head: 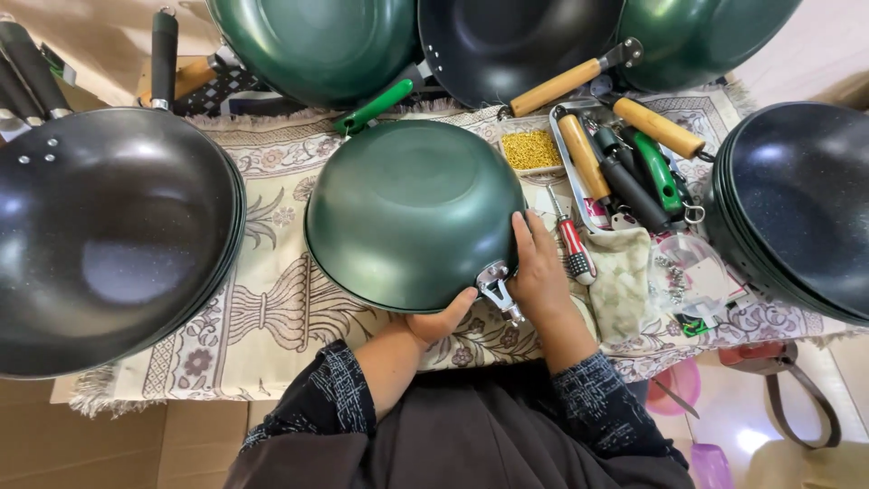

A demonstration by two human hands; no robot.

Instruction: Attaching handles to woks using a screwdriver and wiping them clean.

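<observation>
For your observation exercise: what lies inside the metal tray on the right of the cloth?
The tray holds loose handles: two wooden, one black and one green. Anything beneath them, and most of the tray floor, is covered.

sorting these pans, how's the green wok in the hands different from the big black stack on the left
The green wok lies upside down, dull outer side up; the black stack sits open side up, showing speckled insides. The green wok has only a bare metal bracket, held between the left hand and right hand; the black stack has handles fitted. Both are round and deep.
</observation>
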